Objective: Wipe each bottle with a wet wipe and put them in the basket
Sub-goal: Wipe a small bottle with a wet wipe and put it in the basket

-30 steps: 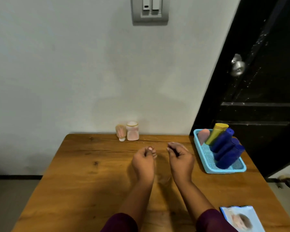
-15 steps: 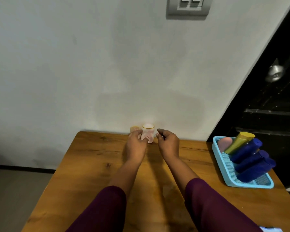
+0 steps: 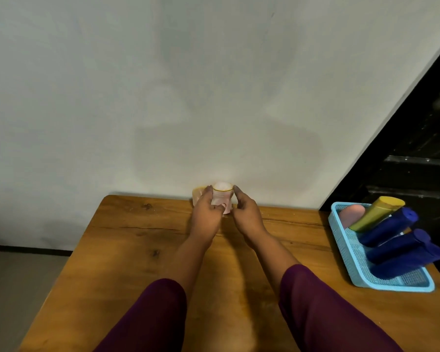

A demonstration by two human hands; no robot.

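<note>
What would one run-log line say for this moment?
left hand: grips pink jar | right hand: beside jar, contact unclear | basket: holds several bottles | jar: at table far edge

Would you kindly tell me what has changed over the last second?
Both hands reached forward across the table to its far edge. The left hand now grips the pink jar; the right hand is beside it, contact unclear. The small bottle, the basket and its bottles stayed put.
</note>
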